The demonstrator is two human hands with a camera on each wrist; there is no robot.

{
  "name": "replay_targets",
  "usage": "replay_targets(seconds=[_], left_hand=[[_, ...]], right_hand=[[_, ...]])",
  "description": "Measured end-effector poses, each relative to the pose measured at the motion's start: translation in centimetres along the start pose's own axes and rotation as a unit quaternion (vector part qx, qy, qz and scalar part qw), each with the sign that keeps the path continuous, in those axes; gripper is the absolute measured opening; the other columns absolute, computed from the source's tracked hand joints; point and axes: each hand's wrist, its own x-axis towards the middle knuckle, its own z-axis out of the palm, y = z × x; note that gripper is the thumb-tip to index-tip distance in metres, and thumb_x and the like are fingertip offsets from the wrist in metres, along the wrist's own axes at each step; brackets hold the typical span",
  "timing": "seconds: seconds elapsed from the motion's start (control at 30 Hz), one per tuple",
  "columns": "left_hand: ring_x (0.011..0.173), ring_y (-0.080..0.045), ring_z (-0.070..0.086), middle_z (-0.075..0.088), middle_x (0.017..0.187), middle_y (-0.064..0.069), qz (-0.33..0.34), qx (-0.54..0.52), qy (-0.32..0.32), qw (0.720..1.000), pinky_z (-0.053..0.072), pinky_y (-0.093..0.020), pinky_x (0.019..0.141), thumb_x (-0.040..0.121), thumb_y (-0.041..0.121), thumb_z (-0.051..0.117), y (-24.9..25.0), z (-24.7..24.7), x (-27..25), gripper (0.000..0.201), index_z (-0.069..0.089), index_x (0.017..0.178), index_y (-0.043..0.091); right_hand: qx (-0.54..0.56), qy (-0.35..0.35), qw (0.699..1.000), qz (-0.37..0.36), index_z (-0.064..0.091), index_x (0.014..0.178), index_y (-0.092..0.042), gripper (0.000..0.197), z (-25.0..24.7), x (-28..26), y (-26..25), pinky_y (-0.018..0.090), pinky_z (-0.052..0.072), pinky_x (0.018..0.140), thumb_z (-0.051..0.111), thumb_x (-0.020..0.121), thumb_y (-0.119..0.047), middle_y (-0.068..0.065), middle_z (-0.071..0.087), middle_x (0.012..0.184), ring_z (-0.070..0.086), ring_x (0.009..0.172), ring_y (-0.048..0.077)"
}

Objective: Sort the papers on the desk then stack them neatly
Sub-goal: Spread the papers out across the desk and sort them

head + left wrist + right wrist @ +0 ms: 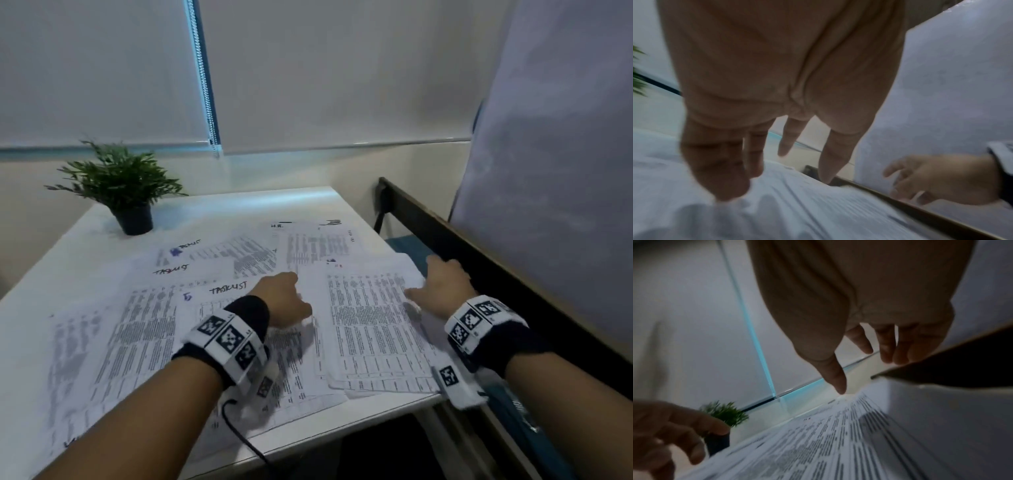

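Several printed sheets lie spread over the white desk point(44, 281), some marked "TASKLIST" point(219, 263). A loose stack of table-printed papers point(370, 329) sits at the front right corner. My left hand point(291, 298) rests at the stack's left edge, its straight fingers point(756, 162) pointing down with their tips touching the paper point(797, 211). My right hand point(442, 287) is at the stack's right edge with its fingers relaxed. Its thumb point(838, 382) hovers just above the top sheet point(818, 443). Neither hand grips anything.
A small potted plant point(126, 195) stands at the desk's back left. A dark wooden rail point(479, 260) runs close along the right side, beside my right hand. A black cable point(239, 431) hangs off the front edge under my left wrist. Window blinds close off the back.
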Motion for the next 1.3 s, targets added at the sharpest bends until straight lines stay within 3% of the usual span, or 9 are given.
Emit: replay_targets(seconds=[0.1, 0.23, 0.43, 0.57, 0.8, 1.0, 1.1, 1.2, 1.3], left_hand=[[0.139, -0.029, 0.050, 0.045, 0.158, -0.010, -0.075, 0.088, 0.001, 0.993, 0.045, -0.037, 0.108, 0.100, 0.049, 0.055, -4.8, -2.3, -0.4, 0.070, 0.038, 0.156, 0.011], [0.141, -0.030, 0.049, 0.043, 0.161, -0.011, -0.172, 0.129, -0.002, 0.977, 0.044, -0.039, 0.112, 0.090, 0.074, 0.051, -10.7, -4.0, -1.4, 0.099, 0.027, 0.161, 0.010], [0.146, -0.032, 0.044, 0.035, 0.166, -0.011, -0.264, 0.104, -0.007, 0.959, 0.041, -0.042, 0.116, 0.075, 0.086, 0.054, -16.4, -4.0, -2.6, 0.123, 0.017, 0.162, 0.009], [0.127, -0.035, 0.058, 0.060, 0.142, -0.011, -0.269, 0.112, 0.021, 0.956, 0.045, -0.050, 0.109, 0.067, 0.092, 0.049, -17.8, -3.4, -2.9, 0.111, 0.043, 0.147, 0.015], [0.139, -0.037, 0.046, 0.050, 0.152, -0.015, -0.267, 0.054, 0.083, 0.959, 0.036, -0.049, 0.116, 0.084, 0.070, 0.059, -17.8, -3.2, -2.8, 0.091, 0.031, 0.154, 0.019], [0.138, -0.045, 0.045, 0.042, 0.156, -0.022, -0.318, 0.059, 0.013, 0.946, 0.042, -0.056, 0.109, 0.023, 0.109, 0.043, -20.8, -3.5, -2.4, 0.157, 0.023, 0.155, 0.027], [0.131, -0.043, 0.051, 0.046, 0.148, -0.023, -0.335, 0.053, 0.016, 0.941, 0.049, -0.053, 0.103, 0.032, 0.101, 0.059, -20.8, -4.1, -2.7, 0.149, 0.018, 0.156, 0.029], [0.141, -0.047, 0.038, 0.025, 0.154, -0.030, -0.356, 0.027, 0.052, 0.933, 0.045, -0.053, 0.109, 0.047, 0.083, 0.078, -20.4, -4.9, -3.7, 0.141, 0.010, 0.159, 0.032], [0.132, -0.045, 0.052, 0.028, 0.155, -0.030, -0.322, -0.082, 0.110, 0.937, 0.050, -0.047, 0.104, 0.060, 0.040, 0.097, -21.2, -6.0, -4.6, 0.147, -0.008, 0.163, 0.036]], right_hand=[[0.023, 0.006, 0.998, -0.066, 0.053, 0.135, -0.021, 0.064, -0.8, -1.2, -3.5, 0.045, 0.050, 0.099, 0.076, 0.082, -0.047, 0.016, 0.049, 0.137, 0.053, 0.124, 0.038], [0.092, -0.128, 0.967, -0.199, 0.062, 0.128, -0.021, 0.054, 0.3, -4.0, -11.0, 0.033, 0.049, 0.090, 0.076, 0.085, -0.050, 0.000, 0.059, 0.122, 0.061, 0.105, 0.019], [-0.029, -0.225, 0.913, -0.338, 0.061, 0.133, -0.012, 0.069, 5.5, -7.8, -21.0, 0.035, 0.053, 0.096, 0.083, 0.079, -0.048, 0.005, 0.064, 0.133, 0.063, 0.118, 0.025], [-0.134, -0.219, 0.893, -0.369, 0.066, 0.108, -0.011, 0.053, 7.6, -9.1, -24.2, 0.041, 0.062, 0.085, 0.086, 0.073, -0.045, 0.006, 0.070, 0.105, 0.068, 0.096, 0.025], [-0.127, -0.212, 0.898, -0.363, 0.061, 0.120, -0.015, 0.054, 9.5, -9.8, -26.6, 0.046, 0.054, 0.094, 0.076, 0.083, -0.051, 0.009, 0.058, 0.117, 0.050, 0.114, 0.027], [-0.120, -0.206, 0.879, -0.414, 0.062, 0.105, -0.007, 0.044, 9.8, -10.4, -29.3, 0.035, 0.046, 0.079, 0.069, 0.091, -0.048, 0.008, 0.065, 0.100, 0.060, 0.104, 0.030], [-0.059, -0.210, 0.888, -0.405, 0.064, 0.109, -0.007, 0.043, 10.0, -10.0, -30.0, 0.040, 0.059, 0.084, 0.072, 0.091, -0.045, 0.009, 0.070, 0.106, 0.069, 0.098, 0.029], [0.032, -0.224, 0.898, -0.377, 0.057, 0.139, -0.014, 0.056, 9.3, -9.4, -29.7, 0.037, 0.052, 0.100, 0.071, 0.093, -0.042, 0.007, 0.061, 0.138, 0.064, 0.120, 0.026], [0.127, -0.193, 0.915, -0.329, 0.058, 0.138, -0.017, 0.052, 8.6, -8.0, -28.5, 0.034, 0.047, 0.100, 0.071, 0.094, -0.040, 0.005, 0.056, 0.145, 0.061, 0.123, 0.022]])
